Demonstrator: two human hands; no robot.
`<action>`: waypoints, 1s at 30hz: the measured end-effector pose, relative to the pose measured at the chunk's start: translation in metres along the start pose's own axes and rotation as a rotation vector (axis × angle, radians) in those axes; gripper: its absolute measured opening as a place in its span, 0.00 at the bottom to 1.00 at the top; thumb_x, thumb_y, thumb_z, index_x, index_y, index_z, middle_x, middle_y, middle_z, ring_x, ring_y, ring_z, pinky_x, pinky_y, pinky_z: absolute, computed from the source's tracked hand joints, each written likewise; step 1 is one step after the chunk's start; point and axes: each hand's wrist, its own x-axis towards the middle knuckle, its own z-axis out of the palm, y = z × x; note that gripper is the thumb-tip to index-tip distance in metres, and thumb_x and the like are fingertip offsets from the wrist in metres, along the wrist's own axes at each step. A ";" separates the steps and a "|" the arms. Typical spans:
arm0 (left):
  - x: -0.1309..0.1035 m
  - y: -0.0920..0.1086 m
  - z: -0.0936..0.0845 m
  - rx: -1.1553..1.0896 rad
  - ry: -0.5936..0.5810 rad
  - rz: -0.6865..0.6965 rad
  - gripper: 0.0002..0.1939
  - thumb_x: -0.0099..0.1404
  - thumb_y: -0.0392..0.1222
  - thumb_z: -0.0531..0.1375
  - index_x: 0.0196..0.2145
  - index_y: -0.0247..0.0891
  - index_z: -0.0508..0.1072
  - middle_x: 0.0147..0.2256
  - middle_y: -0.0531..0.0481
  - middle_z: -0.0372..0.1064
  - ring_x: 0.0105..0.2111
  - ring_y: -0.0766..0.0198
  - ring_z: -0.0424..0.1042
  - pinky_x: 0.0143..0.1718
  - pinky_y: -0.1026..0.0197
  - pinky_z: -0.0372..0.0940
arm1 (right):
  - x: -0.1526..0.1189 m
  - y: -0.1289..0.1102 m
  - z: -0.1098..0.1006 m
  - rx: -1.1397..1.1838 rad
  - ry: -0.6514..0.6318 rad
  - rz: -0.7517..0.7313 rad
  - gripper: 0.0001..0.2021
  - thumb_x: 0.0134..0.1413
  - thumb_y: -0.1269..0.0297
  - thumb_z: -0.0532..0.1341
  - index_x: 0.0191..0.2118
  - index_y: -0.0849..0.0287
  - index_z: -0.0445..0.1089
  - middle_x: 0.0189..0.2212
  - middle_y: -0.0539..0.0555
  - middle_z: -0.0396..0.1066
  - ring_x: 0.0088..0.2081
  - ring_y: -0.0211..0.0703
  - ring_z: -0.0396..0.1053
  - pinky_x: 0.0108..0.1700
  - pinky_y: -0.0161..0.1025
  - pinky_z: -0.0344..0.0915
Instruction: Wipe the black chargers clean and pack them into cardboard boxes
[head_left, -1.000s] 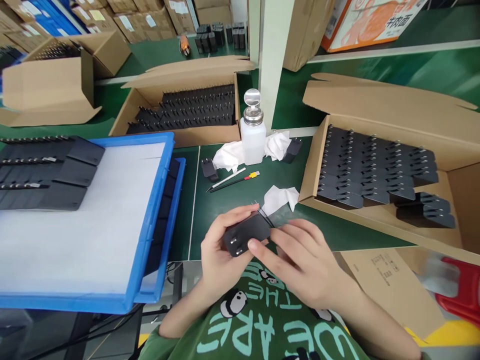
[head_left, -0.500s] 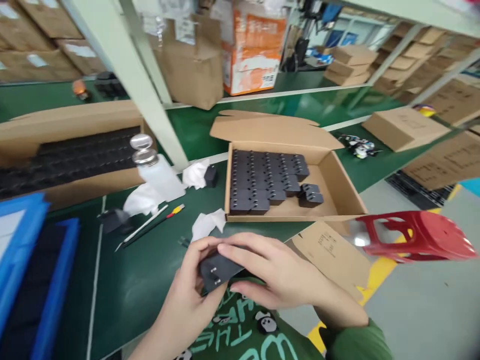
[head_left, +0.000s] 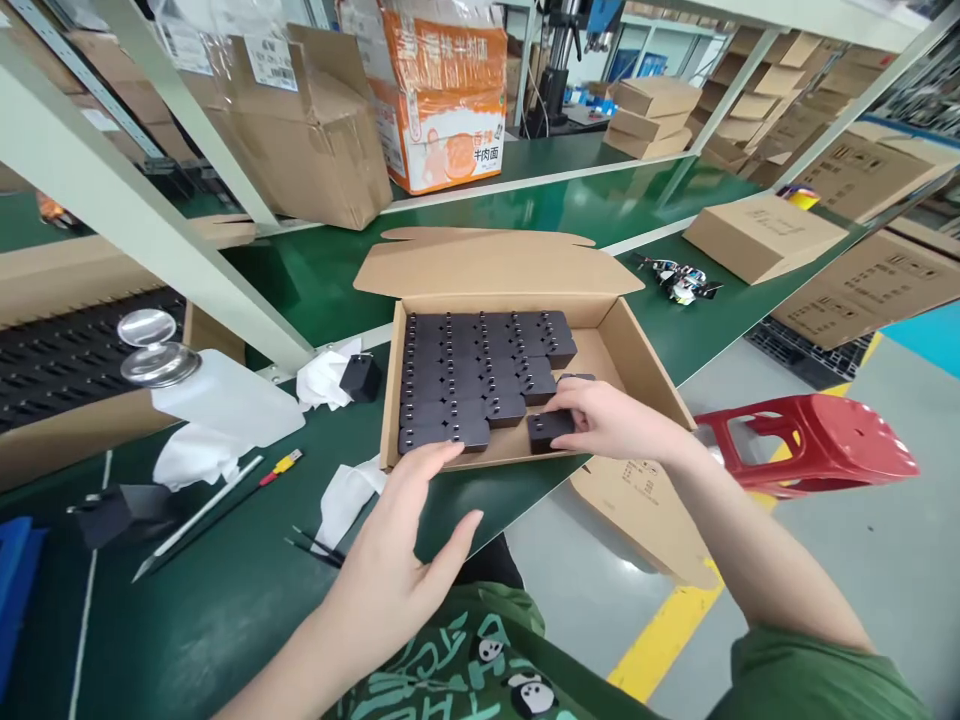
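Glossy green surface (head_left: pixel 187 630) carries an open brown cardboard box (head_left: pixel 646 370), seemingly part-filled: tight rows of black plastic pronged blocks (head_left: pixel 472 350) cover its left and middle. Inside, the right hand's (head_left: pixel 604 418) grip pinches a separate black block (head_left: pixel 544 432); the left hand (head_left: pixel 390 548) is spread, holding nothing.

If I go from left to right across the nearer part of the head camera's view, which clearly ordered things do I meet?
Blue tray → leftmost loose black power adapter → left hand → gripped black power adapter → right hand → red plastic stool.
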 end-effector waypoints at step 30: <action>0.138 -0.013 0.080 0.420 -0.570 0.620 0.10 0.64 0.29 0.57 0.28 0.39 0.72 0.35 0.48 0.68 0.37 0.57 0.67 0.38 0.56 0.61 | -0.031 0.091 -0.032 0.116 -0.059 0.251 0.34 0.53 0.61 0.65 0.65 0.52 0.56 0.48 0.56 0.72 0.39 0.44 0.74 0.36 0.38 0.71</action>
